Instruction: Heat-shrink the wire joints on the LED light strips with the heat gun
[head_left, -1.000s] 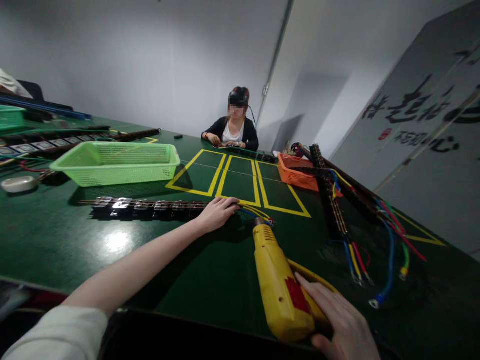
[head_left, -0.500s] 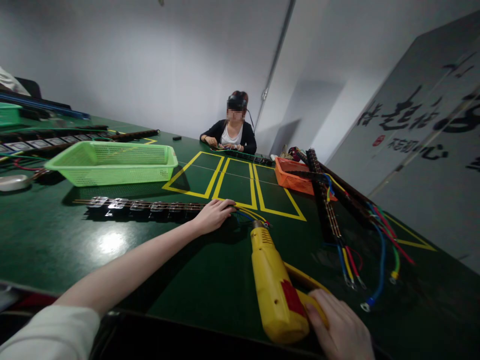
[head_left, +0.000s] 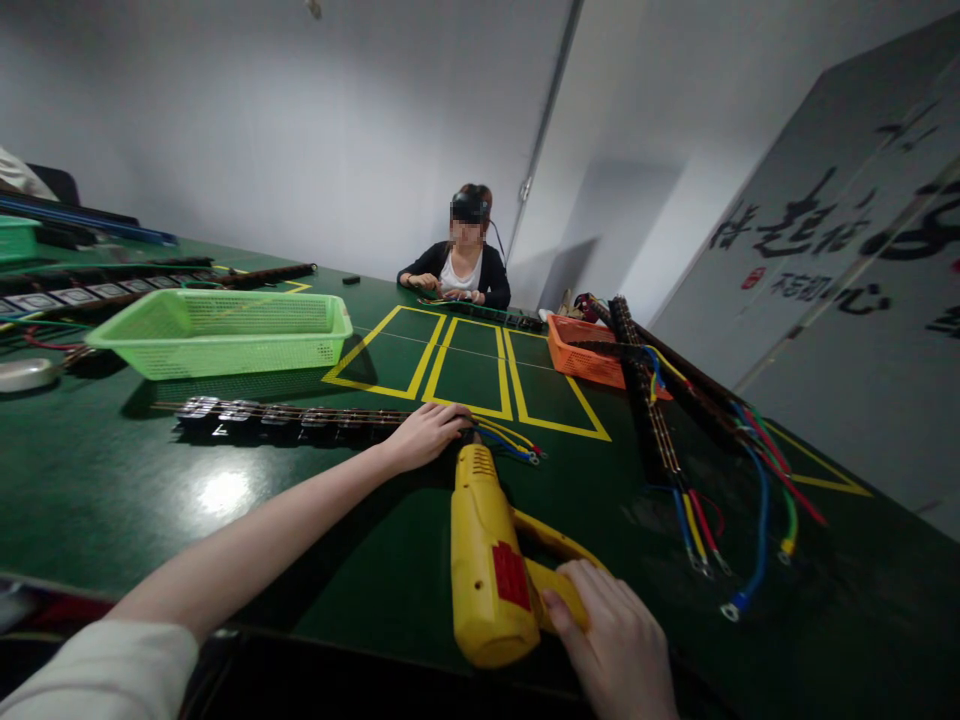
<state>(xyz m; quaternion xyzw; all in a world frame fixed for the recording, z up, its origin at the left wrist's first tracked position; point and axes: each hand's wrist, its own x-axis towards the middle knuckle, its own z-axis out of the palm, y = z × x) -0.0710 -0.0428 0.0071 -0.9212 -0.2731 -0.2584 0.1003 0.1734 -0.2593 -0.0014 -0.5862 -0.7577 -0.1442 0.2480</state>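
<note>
My right hand [head_left: 611,625] is wrapped around the handle of a yellow heat gun [head_left: 484,545] with a red label. The nozzle points away from me and sits right by the fingers of my left hand [head_left: 429,436]. That hand is closed over the right end of a long strip of dark modules [head_left: 281,422] with thin rods along it, lying flat on the table. Beyond my fingertips, yellow and blue wires [head_left: 506,437] with ring terminals come out of the strip's end. My left fingertips hide the exact point of grip.
A light green basket [head_left: 225,365] stands behind the strip. An orange basket [head_left: 585,365] is at the right, with more wired strips [head_left: 646,400] leaning across it. Yellow tape rectangles [head_left: 472,410] mark the green table. A co-worker [head_left: 463,265] sits opposite, hands on another strip.
My right hand has moved the heat gun to the left, bringing its nozzle from the wire ends to beside my left fingers. My left hand stays on the strip.
</note>
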